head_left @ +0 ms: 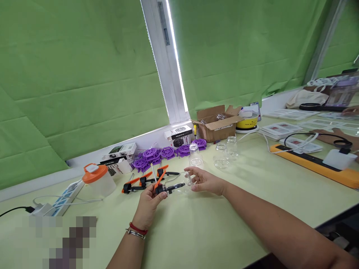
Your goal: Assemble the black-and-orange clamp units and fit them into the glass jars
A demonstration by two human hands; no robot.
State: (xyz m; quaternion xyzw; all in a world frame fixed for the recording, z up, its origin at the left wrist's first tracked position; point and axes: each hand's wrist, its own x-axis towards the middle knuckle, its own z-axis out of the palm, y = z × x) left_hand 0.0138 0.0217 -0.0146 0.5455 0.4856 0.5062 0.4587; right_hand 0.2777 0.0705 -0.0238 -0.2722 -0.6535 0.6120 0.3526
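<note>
Between my hands, a clear bottle [187,181] lies on its side in the air. My left hand [150,203] is closed round the black body of a pump head [160,188] with an orange lever, and its black stem reaches inside the bottle. At the bottle's far right end, my right hand [209,182] has its fingers curled round the clear wall. Several similar black-and-orange pump heads [131,187] rest on the table just beyond my left hand. Past my right hand stand clear upside-down bottles [195,158].
Purple wheel-like parts [151,154] line the back, beside small printed boxes [120,164] and an open cardboard box [218,129]. An orange-lidded jug [97,179] and a power strip [66,198] stand left. At right lies an orange power strip [316,166], near another person's hand [336,138].
</note>
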